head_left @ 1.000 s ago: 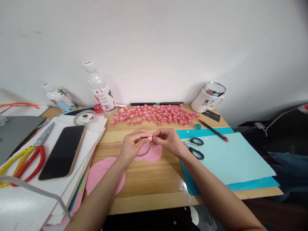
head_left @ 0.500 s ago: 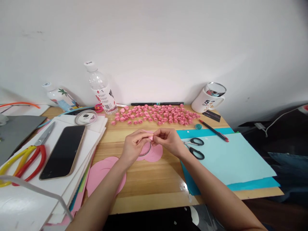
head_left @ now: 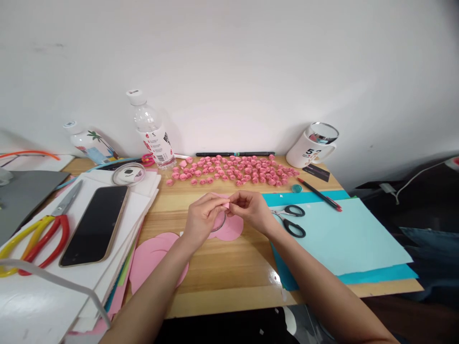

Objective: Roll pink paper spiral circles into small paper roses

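Note:
My left hand [head_left: 201,218] and my right hand [head_left: 253,209] meet above the middle of the wooden desk [head_left: 229,272], fingertips pinched together on a small pink paper piece [head_left: 226,205]. Under them lies a pink paper sheet [head_left: 231,230] with a clear tape ring [head_left: 219,223] on it. Beyond the hands, several small pink paper rolls [head_left: 233,169] are spread in rows near the wall. A larger pink paper cutout [head_left: 154,260] lies beneath my left forearm.
Black-handled scissors [head_left: 291,220] rest on light blue paper [head_left: 340,236] at the right. A phone [head_left: 95,223], red and yellow scissors [head_left: 36,239] and a tape roll [head_left: 128,174] sit on white sheets at the left. Two bottles [head_left: 150,131], pens [head_left: 233,154], a red pen [head_left: 319,194] and a mug [head_left: 311,145] stand at the back.
Both hands stay pinched on the pink piece and have hardly moved; only the view has shifted slightly.

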The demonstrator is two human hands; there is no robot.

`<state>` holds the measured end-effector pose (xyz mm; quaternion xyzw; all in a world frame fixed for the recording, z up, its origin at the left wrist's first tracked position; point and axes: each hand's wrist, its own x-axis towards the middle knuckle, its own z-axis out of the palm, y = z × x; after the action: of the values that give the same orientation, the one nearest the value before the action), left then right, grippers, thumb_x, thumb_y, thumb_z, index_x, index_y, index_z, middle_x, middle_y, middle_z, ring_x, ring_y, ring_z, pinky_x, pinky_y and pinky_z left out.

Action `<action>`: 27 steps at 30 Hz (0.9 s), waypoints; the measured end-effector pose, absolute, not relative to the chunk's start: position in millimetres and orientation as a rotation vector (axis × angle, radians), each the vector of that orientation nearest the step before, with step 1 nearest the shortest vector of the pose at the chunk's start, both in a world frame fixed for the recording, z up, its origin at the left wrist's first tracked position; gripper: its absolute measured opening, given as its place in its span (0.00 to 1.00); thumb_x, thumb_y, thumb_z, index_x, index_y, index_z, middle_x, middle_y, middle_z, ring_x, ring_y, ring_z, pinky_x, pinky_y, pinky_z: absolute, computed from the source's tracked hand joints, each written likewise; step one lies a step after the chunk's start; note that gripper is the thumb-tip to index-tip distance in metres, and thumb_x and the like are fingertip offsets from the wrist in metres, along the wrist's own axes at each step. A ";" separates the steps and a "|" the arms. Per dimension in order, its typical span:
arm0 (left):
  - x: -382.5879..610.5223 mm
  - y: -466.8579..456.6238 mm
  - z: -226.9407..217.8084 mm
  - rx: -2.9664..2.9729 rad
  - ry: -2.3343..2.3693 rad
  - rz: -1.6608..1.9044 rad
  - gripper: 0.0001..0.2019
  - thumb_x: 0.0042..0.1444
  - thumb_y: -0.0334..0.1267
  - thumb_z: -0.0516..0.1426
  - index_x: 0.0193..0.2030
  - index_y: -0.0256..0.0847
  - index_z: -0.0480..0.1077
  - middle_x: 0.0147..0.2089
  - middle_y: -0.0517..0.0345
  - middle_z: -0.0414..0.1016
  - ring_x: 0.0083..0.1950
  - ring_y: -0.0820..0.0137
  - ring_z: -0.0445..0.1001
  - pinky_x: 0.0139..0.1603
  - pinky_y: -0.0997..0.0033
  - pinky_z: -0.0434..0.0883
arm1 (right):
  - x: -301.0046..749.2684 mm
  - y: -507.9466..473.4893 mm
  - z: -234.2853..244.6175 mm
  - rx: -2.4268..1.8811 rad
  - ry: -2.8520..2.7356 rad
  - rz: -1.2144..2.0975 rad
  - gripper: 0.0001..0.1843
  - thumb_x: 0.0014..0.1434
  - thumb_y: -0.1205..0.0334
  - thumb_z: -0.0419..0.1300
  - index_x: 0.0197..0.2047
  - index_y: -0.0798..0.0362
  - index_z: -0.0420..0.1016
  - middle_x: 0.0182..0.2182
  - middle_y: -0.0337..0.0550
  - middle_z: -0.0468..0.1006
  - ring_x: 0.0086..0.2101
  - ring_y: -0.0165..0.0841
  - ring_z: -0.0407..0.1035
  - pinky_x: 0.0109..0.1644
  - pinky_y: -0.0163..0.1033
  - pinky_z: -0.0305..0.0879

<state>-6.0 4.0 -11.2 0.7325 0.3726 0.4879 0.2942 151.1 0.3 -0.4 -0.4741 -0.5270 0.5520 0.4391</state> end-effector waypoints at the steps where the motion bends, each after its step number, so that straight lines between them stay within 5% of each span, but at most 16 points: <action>1: -5.8 3.7 -12.3 2.001 0.985 1.317 0.08 0.54 0.28 0.56 0.34 0.42 0.77 0.33 0.56 0.76 0.35 0.72 0.74 0.37 0.73 0.71 | 150.8 0.3 -0.8 -1.182 -1.311 1.365 0.11 0.44 0.58 0.66 0.26 0.56 0.73 0.21 0.39 0.77 0.23 0.30 0.72 0.31 0.36 0.70; 14: -10.3 6.6 -4.6 1.676 0.964 1.168 0.06 0.51 0.31 0.59 0.32 0.43 0.78 0.35 0.56 0.77 0.36 0.70 0.74 0.38 0.71 0.70 | 163.8 4.4 -1.8 -1.112 -1.233 1.635 0.12 0.44 0.55 0.68 0.29 0.56 0.77 0.24 0.40 0.80 0.26 0.30 0.75 0.37 0.37 0.73; 27: -11.6 5.0 0.9 1.610 0.995 1.140 0.06 0.50 0.32 0.59 0.32 0.43 0.78 0.35 0.56 0.78 0.37 0.69 0.74 0.39 0.70 0.71 | 156.2 0.3 6.3 -1.166 -1.272 1.503 0.16 0.44 0.51 0.67 0.27 0.57 0.74 0.22 0.41 0.78 0.23 0.30 0.74 0.33 0.39 0.73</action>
<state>-11.6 5.0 0.9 0.6511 0.4022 0.4609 0.4493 156.2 0.3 6.3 -0.4638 -0.5061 0.5979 0.4137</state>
